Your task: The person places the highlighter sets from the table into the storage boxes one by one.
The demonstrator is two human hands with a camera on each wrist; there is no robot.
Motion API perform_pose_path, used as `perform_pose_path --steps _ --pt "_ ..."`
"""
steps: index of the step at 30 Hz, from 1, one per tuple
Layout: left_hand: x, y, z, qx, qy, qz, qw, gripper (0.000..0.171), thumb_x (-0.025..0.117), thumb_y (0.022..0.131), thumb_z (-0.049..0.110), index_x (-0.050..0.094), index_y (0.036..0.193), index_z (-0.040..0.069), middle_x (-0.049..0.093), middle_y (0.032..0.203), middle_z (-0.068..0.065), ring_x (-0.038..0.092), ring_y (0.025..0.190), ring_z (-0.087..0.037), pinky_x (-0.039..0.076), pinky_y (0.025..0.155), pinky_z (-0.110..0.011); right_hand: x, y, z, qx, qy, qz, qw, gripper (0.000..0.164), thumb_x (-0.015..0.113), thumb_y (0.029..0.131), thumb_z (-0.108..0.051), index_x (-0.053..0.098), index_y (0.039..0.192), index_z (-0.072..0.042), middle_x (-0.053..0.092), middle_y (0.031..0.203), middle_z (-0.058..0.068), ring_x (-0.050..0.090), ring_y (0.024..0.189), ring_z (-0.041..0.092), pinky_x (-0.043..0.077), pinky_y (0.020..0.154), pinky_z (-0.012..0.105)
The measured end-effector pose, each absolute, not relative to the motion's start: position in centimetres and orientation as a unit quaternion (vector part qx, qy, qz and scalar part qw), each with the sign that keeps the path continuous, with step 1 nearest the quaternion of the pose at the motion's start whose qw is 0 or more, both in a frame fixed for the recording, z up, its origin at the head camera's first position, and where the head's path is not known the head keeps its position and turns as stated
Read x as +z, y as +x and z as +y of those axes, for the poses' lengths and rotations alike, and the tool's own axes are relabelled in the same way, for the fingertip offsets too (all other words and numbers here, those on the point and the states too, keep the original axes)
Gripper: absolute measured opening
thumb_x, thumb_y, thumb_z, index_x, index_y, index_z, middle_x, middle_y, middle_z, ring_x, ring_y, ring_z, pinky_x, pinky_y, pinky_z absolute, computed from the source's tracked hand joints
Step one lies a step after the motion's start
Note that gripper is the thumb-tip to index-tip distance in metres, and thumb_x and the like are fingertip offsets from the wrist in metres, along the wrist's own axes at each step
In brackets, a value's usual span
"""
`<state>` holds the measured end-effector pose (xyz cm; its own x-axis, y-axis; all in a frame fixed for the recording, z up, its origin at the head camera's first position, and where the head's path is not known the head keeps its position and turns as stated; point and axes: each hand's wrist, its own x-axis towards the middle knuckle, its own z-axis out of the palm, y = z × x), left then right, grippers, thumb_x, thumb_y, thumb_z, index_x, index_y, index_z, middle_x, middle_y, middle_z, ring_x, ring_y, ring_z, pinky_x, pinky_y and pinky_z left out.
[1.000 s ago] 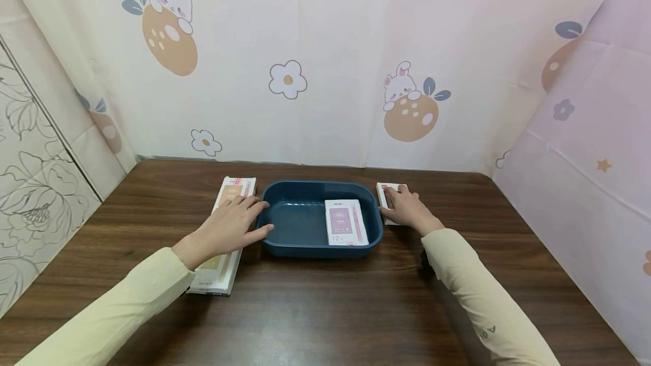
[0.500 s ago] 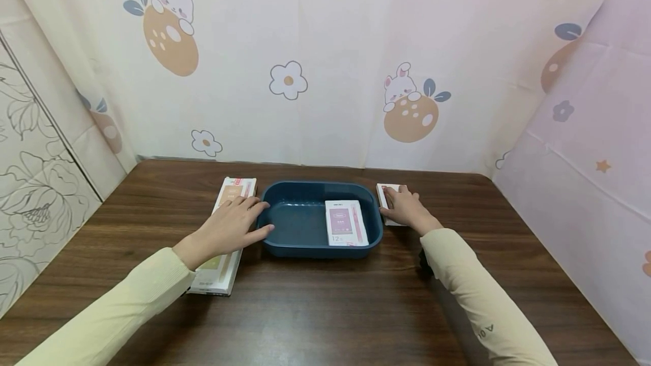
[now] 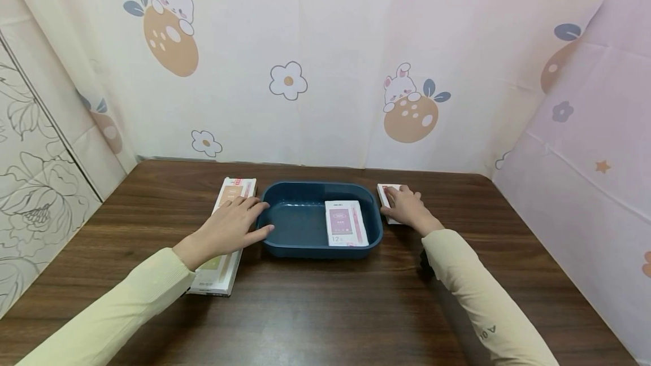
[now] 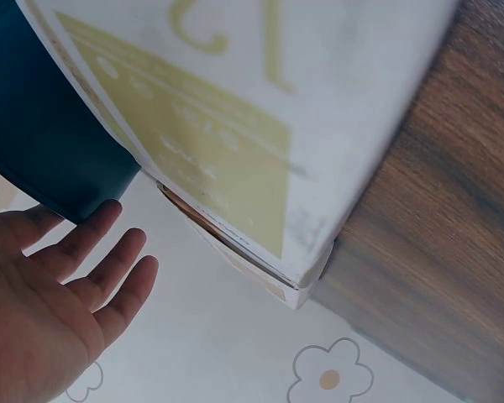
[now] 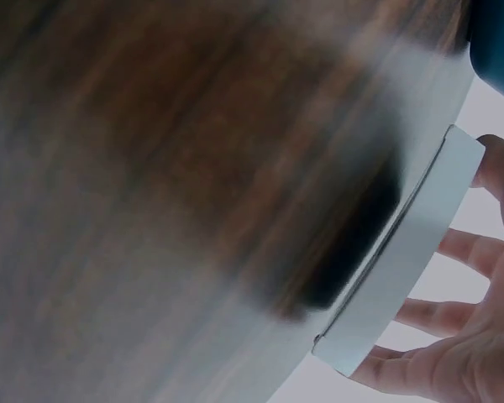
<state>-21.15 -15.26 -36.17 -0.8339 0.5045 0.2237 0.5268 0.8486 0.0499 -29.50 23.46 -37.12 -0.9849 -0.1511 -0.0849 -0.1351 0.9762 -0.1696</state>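
Note:
My left hand (image 3: 227, 226) has its fingers relaxed and spread at the left rim of a dark blue rectangular basin (image 3: 320, 251). Beneath that hand and wrist lies a long stack of white cartons (image 3: 220, 278), whose top one has a yellow panel (image 4: 193, 151) in the left wrist view. My right hand (image 3: 408, 209) holds a small white box (image 3: 383, 192) just right of the basin, thumb at its near end and fingers across it. In the right wrist view the box's white side (image 5: 412, 252) shows above a dark shadow. A white box with a purple panel (image 3: 341, 222) leans inside the basin's right half.
The brown wooden table (image 3: 325, 309) extends in front of the basin and to both sides. A patterned curtain (image 3: 335, 27) hangs behind its back edge and along the right side.
My right hand and the small white box have shifted very slightly. My left hand, the basin and the other boxes stay where they were.

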Motion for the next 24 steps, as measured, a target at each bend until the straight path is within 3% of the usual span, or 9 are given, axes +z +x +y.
perform_pose_path --steps 14,24 --pt "-36.1 -21.1 -15.3 -0.057 -0.271 -0.956 0.102 0.061 0.044 0.088 0.055 0.054 0.125 0.008 0.055 0.124 -0.012 0.051 0.114 -0.032 0.041 0.092 -0.049 -36.1 -29.4 23.5 -0.094 -0.079 0.992 0.006 0.060 0.056 0.084 -0.031 0.041 0.136 -0.006 0.038 0.128 0.034 0.042 0.096 0.048 0.041 0.078 0.058" --pt "-36.1 -21.1 -15.3 -0.057 -0.270 -0.956 0.102 0.061 0.044 0.088 0.055 0.054 0.125 0.007 0.055 0.124 -0.013 0.051 0.114 -0.032 0.041 0.092 -0.050 -34.2 -28.5 23.3 -0.103 -0.092 0.990 -0.011 0.058 0.055 0.083 -0.029 0.043 0.134 -0.006 0.040 0.125 0.032 0.040 0.088 0.042 0.042 0.071 0.051"
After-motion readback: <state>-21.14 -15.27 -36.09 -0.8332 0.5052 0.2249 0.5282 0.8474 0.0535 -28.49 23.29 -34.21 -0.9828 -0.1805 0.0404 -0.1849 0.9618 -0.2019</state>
